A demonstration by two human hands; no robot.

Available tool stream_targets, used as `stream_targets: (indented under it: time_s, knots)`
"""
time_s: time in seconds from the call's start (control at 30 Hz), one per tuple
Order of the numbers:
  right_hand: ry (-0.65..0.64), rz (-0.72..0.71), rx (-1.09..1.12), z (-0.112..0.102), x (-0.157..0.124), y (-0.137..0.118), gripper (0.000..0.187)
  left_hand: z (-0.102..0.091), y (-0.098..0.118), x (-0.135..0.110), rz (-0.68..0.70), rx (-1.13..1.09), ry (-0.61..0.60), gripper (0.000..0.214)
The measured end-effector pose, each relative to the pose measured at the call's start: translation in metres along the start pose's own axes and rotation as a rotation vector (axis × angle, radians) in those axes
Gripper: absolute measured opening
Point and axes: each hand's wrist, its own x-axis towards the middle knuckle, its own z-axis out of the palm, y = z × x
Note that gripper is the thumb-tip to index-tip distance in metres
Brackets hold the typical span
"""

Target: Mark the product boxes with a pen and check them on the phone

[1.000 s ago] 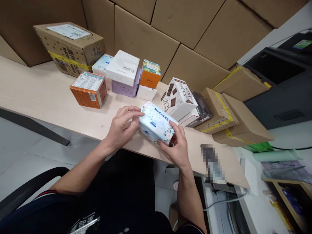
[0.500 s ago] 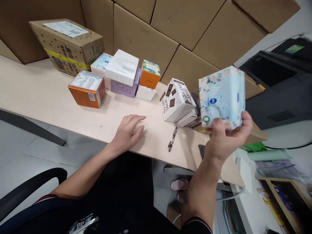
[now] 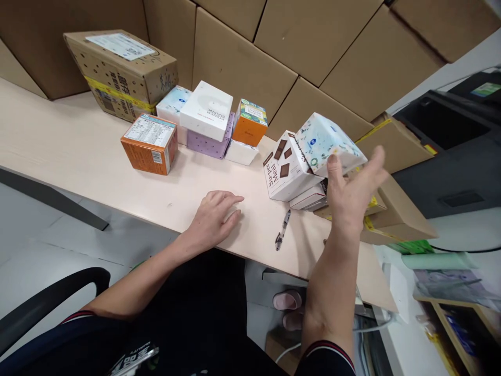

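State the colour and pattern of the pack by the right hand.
The pack is pale blue and white with small floral marks, in the head view.

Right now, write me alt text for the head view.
An open right hand is at a floral pack beside the Su-per Meal box. The left hand is at the table edge, near a pen; cartons line the back.

Pale tabletop [image 3: 191, 180] before a wall of brown cartons [image 3: 242, 68], light-grey tiled floor [image 3: 39, 230], black chair arm [image 3: 39, 309].
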Motion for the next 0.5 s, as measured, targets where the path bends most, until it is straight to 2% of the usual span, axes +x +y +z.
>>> stream_targets:
  time_s: [0.07, 0.1, 0.13, 0.2, 0.3, 0.4, 0.5]
  knots:
    - [0.127, -0.024, 0.005, -0.001, -0.008, -0.024, 0.073, 0.001, 0.001, 0.0, 0.013, 0.007, -0.002, 0.029]
    - [0.123, -0.065, 0.018, 0.004, -0.01, -0.038, 0.064, 0.001, 0.001, 0.0, 0.016, 0.012, -0.001, 0.029]
    - [0.065, -0.121, 0.035, 0.013, -0.01, -0.052, 0.058, 0.001, 0.002, 0.0, 0.016, 0.017, 0.0, 0.029]
    - [-0.1, -0.212, 0.071, 0.043, -0.003, -0.075, 0.057, 0.001, 0.002, 0.0, 0.014, 0.028, 0.006, 0.029]
    - [-0.301, -0.182, 0.022, 0.105, 0.019, -0.095, 0.072, 0.001, 0.001, 0.0, 0.004, 0.047, 0.011, 0.028]
    - [-0.379, -0.078, -0.032, 0.16, 0.041, -0.105, 0.082, 0.002, -0.001, 0.0, -0.013, 0.075, 0.018, 0.026]
    - [-0.407, -0.027, -0.044, 0.187, 0.05, -0.112, 0.077, 0.002, -0.003, 0.0, -0.026, 0.102, 0.018, 0.026]
